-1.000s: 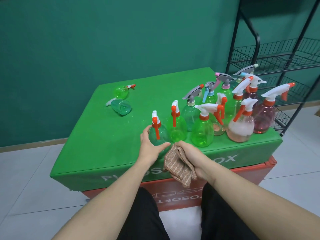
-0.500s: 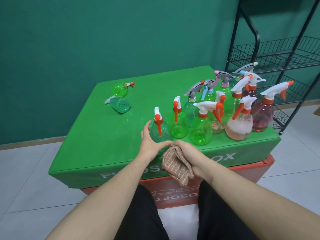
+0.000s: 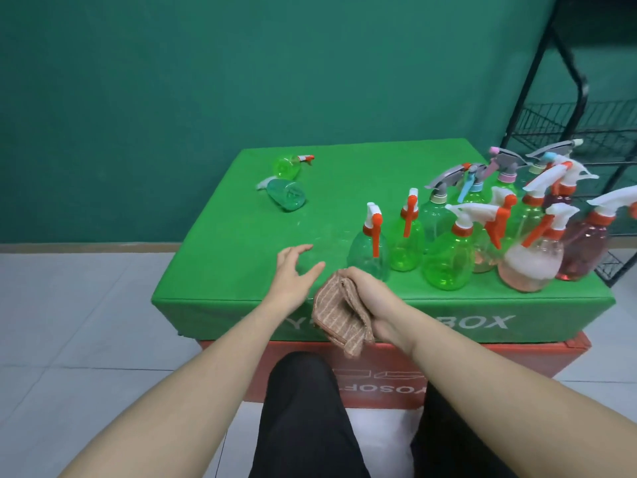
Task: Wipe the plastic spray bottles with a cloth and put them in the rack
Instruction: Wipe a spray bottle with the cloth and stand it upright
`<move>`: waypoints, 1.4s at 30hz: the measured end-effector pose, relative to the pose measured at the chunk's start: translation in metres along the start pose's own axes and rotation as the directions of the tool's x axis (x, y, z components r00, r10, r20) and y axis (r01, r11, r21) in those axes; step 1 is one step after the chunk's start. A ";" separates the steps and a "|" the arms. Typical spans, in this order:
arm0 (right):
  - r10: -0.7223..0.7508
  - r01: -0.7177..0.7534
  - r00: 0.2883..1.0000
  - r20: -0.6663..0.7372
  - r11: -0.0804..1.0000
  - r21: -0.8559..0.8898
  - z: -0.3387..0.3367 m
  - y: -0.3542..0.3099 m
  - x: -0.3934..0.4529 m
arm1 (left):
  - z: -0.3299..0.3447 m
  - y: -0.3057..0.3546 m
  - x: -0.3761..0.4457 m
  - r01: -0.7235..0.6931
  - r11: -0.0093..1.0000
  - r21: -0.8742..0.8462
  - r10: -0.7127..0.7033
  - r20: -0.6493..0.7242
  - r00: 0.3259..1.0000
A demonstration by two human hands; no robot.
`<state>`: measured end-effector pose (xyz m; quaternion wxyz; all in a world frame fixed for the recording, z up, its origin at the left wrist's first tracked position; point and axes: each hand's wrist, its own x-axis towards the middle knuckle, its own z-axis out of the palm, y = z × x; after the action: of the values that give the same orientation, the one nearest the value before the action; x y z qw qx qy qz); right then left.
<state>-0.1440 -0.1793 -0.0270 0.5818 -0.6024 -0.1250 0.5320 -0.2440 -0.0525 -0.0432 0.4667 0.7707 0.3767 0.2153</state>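
Left hand [image 3: 293, 276]: a moment ago it cupped the nearest green bottle [image 3: 368, 251]; now it has let go and sits to the left of it, fingers spread and relaxed, holding nothing.
Right hand [image 3: 370, 298]: still curled round the striped brown cloth [image 3: 339, 313] at the near edge of the green table [image 3: 224, 281], close to that bottle's base.
Meaning: I judge no bottle is in hand, so wiping hasn't started on this one; I may be heading for another.
Standing bottles: a tight cluster on the table's right side, green ones in front, pink bottle [image 3: 582, 251] at far right.
Fallen bottles: two lie on their sides at the back left, light green [image 3: 286, 166] and darker green [image 3: 286, 194].
Rack [image 3: 582, 98]: black wire shelves behind the cluster; the shelf parts I can see hold no bottles.
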 end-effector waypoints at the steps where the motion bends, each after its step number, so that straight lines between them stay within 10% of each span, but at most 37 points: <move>1: -0.006 0.006 1.000 0.001 1.000 -0.004 0.008 -0.002 0.005 | -0.008 -0.004 0.002 -0.001 1.000 0.002 0.001 -0.006 1.000; 18: -0.093 0.127 0.983 -0.157 0.967 0.219 0.079 -0.043 0.155 | -0.076 -0.037 0.156 -0.013 0.982 0.187 0.021 -0.041 0.999; 28: -0.091 0.172 0.967 -0.238 0.922 0.347 0.078 -0.050 0.210 | -0.064 -0.011 0.273 -0.035 0.799 0.600 0.005 0.050 0.999; 42: -0.058 0.137 0.972 -0.227 0.927 0.349 0.079 -0.043 0.193 | -0.073 -0.003 0.278 0.135 0.799 0.586 -0.136 -0.044 0.990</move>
<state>-0.1085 0.0269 -0.0677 0.7186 -0.5312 0.0085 0.4487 -0.1221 0.2060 -0.0173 0.2200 0.8482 0.4787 0.0542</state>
